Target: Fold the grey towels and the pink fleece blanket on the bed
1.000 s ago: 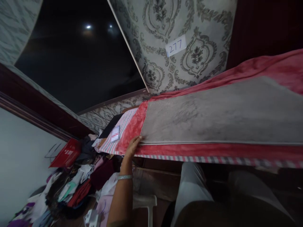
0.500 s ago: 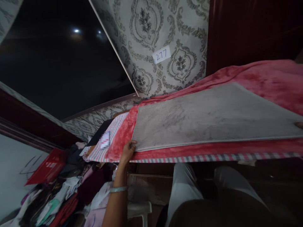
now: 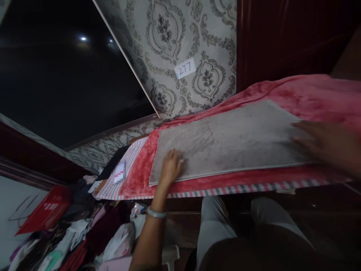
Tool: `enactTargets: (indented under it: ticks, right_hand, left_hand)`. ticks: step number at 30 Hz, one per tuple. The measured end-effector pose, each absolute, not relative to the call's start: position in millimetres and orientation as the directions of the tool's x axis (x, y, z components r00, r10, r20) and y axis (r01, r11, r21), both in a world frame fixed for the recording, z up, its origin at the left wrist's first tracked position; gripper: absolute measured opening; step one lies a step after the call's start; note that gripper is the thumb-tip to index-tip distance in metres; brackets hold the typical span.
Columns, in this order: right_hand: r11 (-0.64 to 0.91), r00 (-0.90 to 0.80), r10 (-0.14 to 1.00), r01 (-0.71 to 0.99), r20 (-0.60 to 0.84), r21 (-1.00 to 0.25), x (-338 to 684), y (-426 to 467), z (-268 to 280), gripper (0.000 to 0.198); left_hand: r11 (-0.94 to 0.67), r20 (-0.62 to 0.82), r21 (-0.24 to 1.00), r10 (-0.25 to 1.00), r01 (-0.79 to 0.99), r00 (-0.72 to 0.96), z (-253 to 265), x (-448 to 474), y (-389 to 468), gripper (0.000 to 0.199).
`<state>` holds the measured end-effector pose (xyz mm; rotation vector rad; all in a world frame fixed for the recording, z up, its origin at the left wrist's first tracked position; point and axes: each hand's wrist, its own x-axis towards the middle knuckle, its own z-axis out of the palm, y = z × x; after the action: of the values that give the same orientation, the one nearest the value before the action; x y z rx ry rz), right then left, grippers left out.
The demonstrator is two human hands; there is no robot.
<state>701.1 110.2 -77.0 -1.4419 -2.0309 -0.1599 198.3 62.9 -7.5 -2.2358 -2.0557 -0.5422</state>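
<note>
A grey plush cloth (image 3: 225, 139), folded so that its front edge shows layers, lies flat over a red fleece blanket (image 3: 141, 165). My left hand (image 3: 171, 165) rests on the cloth near its left end, palm down, with the fingers laid on the surface and slightly bent. Over the cloth's right end reaches my right hand (image 3: 324, 141), smeared by motion, its fingers stretched out toward the left. It hides that end of the cloth. Neither hand grips anything that I can see.
Under the blanket a striped cloth (image 3: 113, 188) hangs over the front edge. A large dark screen (image 3: 70, 75) stands behind at left. A red bag (image 3: 46, 209) and piled clothes (image 3: 98, 229) are at lower left. A paper (image 3: 185, 68) marked 277 is on the wall.
My left hand has left the cloth's front left corner and moved right and inward onto its surface. My right hand has come further into view from the right edge, over the cloth.
</note>
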Motion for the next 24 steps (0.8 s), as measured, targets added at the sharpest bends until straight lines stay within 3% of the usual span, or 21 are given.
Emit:
enactTargets:
  ticks: [4, 8, 24]
  right_hand:
    - [0.478, -0.377, 0.828, 0.862, 0.416, -0.169, 613.6, 117.5, -77.2, 0.067]
    - [0.451, -0.406, 0.879, 0.879, 0.251, -0.156, 590.2, 110.6, -94.4, 0.064]
    - [0.426, -0.381, 0.896, 0.882, 0.229, -0.200, 598.4, 112.6, -106.3, 0.067]
  left_hand:
    - [-0.281, 0.105, 0.076, 0.956, 0.957, 0.272, -17.9, 258.0, 83.2, 0.056]
    - [-0.251, -0.026, 0.020, 0.967, 0.968, 0.252, -39.1, 268.9, 77.3, 0.063]
    - [-0.179, 0.045, 0.111, 0.984, 0.978, 0.175, -45.9, 264.9, 68.0, 0.059]
